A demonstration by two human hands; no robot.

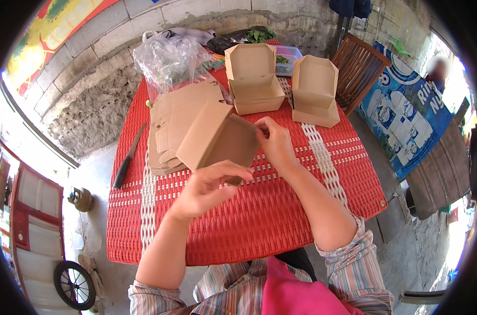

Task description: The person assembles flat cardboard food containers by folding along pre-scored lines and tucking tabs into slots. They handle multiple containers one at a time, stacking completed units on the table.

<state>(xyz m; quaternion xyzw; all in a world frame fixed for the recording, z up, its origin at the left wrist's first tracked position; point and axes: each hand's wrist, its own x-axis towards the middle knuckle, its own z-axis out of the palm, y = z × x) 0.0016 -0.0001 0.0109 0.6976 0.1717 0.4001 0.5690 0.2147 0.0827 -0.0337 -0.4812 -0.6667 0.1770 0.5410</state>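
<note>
A partly folded brown cardboard food box (233, 139) is tilted between my hands, its side panel raised on the left. My right hand (276, 143) pinches the box's right edge between thumb and fingers. At the near edge of the box is my left hand (209, 186), its thumb spread away from the fingers; the fingertips cover a corner of the card. Under and behind the box lies a stack of flat cardboard blanks (167, 123). Two made-up boxes stand farther back with lids raised: one in the middle (257, 97), another to its right (314, 107).
A knife (128, 157) with a black handle lies at the left on the red woven table (238, 231). Clear plastic bags (170, 60) and a plastic tub of greens (287, 59) sit at the back. A wooden chair (360, 71) stands beyond the right side.
</note>
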